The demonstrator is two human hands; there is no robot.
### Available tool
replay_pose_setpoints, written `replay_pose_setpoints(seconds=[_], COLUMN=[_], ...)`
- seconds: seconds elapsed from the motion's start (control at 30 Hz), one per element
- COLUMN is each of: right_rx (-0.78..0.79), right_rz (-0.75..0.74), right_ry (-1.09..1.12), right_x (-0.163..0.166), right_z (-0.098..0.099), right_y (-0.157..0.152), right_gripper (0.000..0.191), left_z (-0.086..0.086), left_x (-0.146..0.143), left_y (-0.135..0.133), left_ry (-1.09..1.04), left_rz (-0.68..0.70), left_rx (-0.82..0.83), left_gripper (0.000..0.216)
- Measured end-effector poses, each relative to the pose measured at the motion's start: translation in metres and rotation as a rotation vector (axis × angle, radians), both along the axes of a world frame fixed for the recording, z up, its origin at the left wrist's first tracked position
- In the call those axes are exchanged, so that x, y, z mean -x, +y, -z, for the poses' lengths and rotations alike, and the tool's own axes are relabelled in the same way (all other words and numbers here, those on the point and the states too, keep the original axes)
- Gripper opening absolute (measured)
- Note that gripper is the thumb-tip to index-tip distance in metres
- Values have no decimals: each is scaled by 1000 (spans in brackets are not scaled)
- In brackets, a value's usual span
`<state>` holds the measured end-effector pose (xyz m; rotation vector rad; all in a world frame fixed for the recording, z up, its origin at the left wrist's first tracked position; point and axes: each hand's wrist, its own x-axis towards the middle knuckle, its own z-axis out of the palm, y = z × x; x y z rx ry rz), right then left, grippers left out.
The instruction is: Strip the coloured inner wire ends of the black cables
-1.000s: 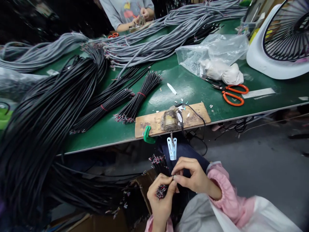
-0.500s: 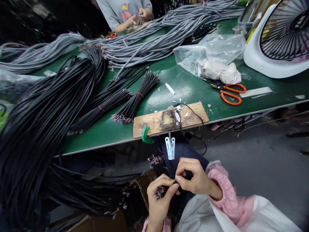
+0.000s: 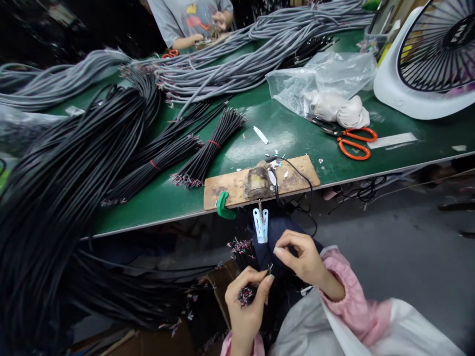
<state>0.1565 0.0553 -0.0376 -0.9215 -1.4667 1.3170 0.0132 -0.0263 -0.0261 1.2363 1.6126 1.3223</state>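
My left hand (image 3: pixel 245 306) is closed round a bunch of black cables with red and white stripped tips (image 3: pixel 245 295), thumb and forefinger pinching one cable end. My right hand (image 3: pixel 301 258) hovers just above and to the right, fingers curled in a pinch on a thin black cable I can barely make out. Both hands are below the table edge, under a white clip (image 3: pixel 261 226) that hangs from a small device (image 3: pixel 257 182) on a wooden board (image 3: pixel 294 179). More stripped cable ends (image 3: pixel 240 245) stick up left of the clip.
On the green table (image 3: pixel 289 133) lie big black cable bundles (image 3: pixel 81 163), grey cables (image 3: pixel 237 64), tied black bundles (image 3: pixel 211 148), orange scissors (image 3: pixel 352 143), a plastic bag (image 3: pixel 326 79) and a white fan (image 3: pixel 426 64). A person in a grey shirt (image 3: pixel 189 20) works at the far side.
My right hand has drawn up and away from my left hand, which it touched a second ago. The left hand keeps its bunch in about the same place.
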Motion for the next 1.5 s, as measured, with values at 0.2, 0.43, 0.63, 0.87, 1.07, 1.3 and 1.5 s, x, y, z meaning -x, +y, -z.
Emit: replay_pose_setpoints(seconds=[0.2, 0.43, 0.63, 0.87, 1.07, 1.3, 1.5], right_rx=[-76, -138, -145, -180, -178, -66, -69], right_rz=[-144, -139, -181, -279, -200, -110, -132], right_ry=[-19, -14, 67, 75, 27, 133, 146], right_x=[3, 2, -4, -7, -2, 11, 11], right_z=[-5, -7, -1, -8, -7, 5, 8], right_y=[-2, -3, 1, 3, -1, -10, -10], right_gripper=[15, 18, 20, 24, 27, 38, 31], left_z=[4, 4, 5, 1, 3, 3, -3], left_x=[3, 0, 2, 1, -2, 1, 6], left_y=[0, 0, -3, -3, 0, 0, -2], left_ry=[14, -52, -81, -92, -115, -166, -169], left_rz=[-10, -53, 13, 54, 22, 16, 49], left_rx=[-10, -1, 30, 54, 15, 68, 91], left_gripper=[15, 16, 25, 33, 14, 23, 27])
